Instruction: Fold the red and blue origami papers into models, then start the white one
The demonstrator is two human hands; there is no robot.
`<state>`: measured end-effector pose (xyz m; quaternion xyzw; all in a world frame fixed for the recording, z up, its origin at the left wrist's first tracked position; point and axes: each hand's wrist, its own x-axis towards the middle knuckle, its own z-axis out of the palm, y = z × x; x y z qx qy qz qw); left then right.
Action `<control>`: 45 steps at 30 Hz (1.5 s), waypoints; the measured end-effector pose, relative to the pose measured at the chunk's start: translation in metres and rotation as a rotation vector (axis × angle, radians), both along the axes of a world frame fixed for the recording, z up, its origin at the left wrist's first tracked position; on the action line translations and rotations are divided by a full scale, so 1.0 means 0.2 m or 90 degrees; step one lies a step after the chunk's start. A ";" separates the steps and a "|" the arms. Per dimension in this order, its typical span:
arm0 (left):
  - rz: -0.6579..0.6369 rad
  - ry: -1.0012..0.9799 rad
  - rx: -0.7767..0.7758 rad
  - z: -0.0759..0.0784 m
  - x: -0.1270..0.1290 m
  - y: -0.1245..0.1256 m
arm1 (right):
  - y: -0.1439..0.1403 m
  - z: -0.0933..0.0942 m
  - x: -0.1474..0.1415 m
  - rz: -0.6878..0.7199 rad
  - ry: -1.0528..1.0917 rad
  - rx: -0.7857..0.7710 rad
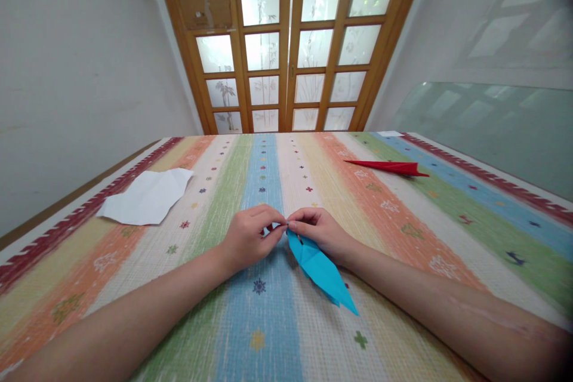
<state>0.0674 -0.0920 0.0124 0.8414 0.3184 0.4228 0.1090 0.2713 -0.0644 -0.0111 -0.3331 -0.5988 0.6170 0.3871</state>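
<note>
A folded piece of bright blue paper (319,265) is held over the middle of the striped tablecloth, its pointed end slanting down to the right. My right hand (323,228) pinches the paper's upper tip between thumb and fingers. Thumb and forefinger of my left hand (253,236) are pressed together at that same tip, meeting the right fingertips. The exact bit of paper between the fingertips is hidden.
A crumpled white paper sheet (150,197) lies at the left. Farther back on the right rests a red folded paper plane (388,168). The striped tablecloth (264,364) covers the table, and wooden glass-paned doors (286,42) stand beyond its far edge.
</note>
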 end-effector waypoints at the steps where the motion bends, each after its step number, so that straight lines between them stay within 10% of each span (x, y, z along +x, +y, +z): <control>1: -0.002 0.002 0.002 0.00 0.00 0.00 | 0.00 0.00 0.00 -0.002 0.000 0.000; 14: -0.008 0.012 -0.015 -0.01 0.00 -0.01 | 0.01 0.02 0.01 -0.005 -0.030 0.017; 37: 0.038 -0.285 -0.467 -0.07 0.03 0.07 | -0.02 0.02 -0.01 -0.022 0.101 -0.089; 45: 0.080 -0.413 -0.436 -0.05 0.02 0.10 | -0.01 0.01 0.00 -0.064 -0.090 0.184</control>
